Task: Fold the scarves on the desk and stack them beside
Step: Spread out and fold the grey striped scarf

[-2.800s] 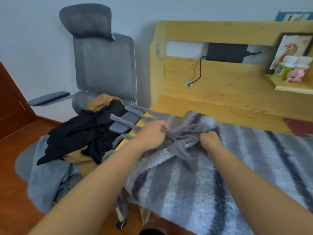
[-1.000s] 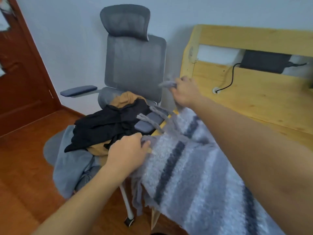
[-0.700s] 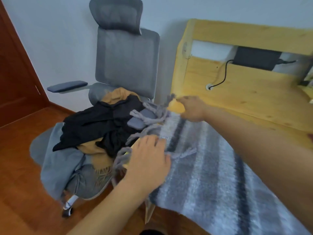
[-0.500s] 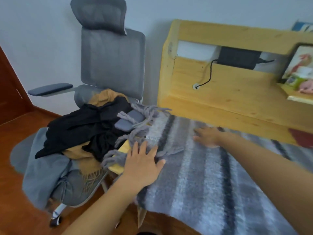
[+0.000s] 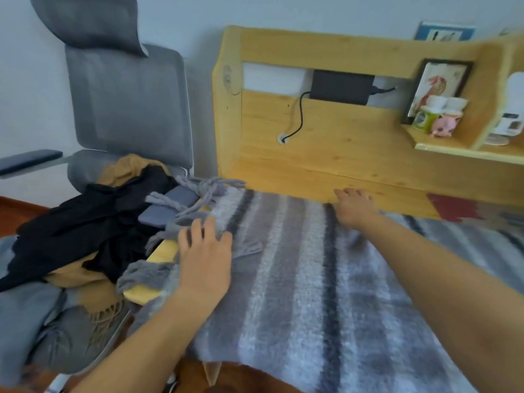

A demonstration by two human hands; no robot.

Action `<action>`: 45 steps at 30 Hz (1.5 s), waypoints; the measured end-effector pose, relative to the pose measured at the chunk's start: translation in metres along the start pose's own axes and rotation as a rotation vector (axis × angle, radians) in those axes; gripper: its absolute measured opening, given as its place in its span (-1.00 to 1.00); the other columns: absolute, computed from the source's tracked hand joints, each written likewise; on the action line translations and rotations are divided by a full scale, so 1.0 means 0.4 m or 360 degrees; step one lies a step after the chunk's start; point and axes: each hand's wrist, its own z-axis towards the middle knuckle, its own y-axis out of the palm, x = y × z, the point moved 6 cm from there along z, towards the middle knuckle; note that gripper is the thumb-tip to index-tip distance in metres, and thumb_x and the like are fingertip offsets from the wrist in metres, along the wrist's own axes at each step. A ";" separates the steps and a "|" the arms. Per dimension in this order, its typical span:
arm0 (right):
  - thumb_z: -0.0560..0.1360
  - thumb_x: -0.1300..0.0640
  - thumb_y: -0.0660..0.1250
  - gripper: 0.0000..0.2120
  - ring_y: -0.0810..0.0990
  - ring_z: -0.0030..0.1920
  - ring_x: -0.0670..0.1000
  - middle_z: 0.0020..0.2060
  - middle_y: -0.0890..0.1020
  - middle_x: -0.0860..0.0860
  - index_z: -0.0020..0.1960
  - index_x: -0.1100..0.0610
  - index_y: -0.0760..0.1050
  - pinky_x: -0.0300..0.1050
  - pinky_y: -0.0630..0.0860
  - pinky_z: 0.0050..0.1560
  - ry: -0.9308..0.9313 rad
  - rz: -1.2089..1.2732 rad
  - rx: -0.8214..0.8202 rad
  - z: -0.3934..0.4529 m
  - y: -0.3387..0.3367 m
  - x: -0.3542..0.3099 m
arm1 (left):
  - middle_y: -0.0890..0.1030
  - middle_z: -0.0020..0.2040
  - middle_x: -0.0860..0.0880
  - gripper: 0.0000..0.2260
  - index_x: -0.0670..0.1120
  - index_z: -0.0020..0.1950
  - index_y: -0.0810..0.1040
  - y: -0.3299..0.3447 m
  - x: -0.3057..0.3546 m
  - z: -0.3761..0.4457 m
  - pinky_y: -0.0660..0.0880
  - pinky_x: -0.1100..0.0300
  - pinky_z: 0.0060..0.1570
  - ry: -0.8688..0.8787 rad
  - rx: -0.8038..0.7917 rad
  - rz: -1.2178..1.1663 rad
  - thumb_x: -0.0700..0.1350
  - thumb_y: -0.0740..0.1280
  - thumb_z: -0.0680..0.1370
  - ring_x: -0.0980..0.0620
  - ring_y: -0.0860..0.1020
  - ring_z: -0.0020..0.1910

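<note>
On the desk (image 5: 368, 177), both hands (image 5: 205, 258) (image 5: 354, 207) press flat-fingered on the striped scarf (image 5: 297, 279)

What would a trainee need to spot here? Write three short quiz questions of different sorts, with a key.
1. True or false: both hands lie flat on the grey striped fuzzy scarf.
2. Which hand is near the fringed end? A left hand B right hand
3. Fill in: the black garment lies on the grey mesh office ____.

Key: 1 true; 2 A; 3 chair.
</note>
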 end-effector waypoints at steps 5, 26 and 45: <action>0.62 -0.15 0.25 -0.53 0.39 0.34 0.28 0.32 0.46 0.18 0.42 0.10 0.35 0.17 0.35 0.32 0.0008 -0.0119 0.0003 -0.023 0.018 0.077 | 0.53 0.32 -0.10 -0.66 -0.12 0.36 0.57 -0.038 0.102 0.152 0.48 0.00 0.18 0.0391 0.0180 -0.0476 -0.18 0.32 0.58 -0.12 0.50 0.28; 0.23 0.43 0.37 -0.75 0.46 -0.14 0.21 -0.19 0.48 0.14 -0.12 0.24 0.50 0.00 0.40 -0.21 -0.0242 0.0457 0.1024 -0.123 0.052 0.096 | 0.62 -0.03 0.05 -0.74 0.01 0.04 0.52 0.001 -0.042 0.405 0.48 0.01 0.04 0.0778 -0.0403 -0.0215 0.18 0.37 0.56 -0.04 0.60 0.04; 0.38 0.31 0.29 -0.93 0.47 -0.11 0.25 -0.16 0.46 0.21 -0.14 0.25 0.52 0.13 0.40 -0.12 -0.0366 -0.0269 0.0969 -0.327 0.043 0.160 | 0.29 -0.29 0.07 -0.54 -0.01 -0.29 0.27 0.002 -0.038 -0.072 0.27 0.05 -0.30 0.0183 0.0476 -0.0847 -0.41 0.49 0.38 -0.01 0.31 -0.26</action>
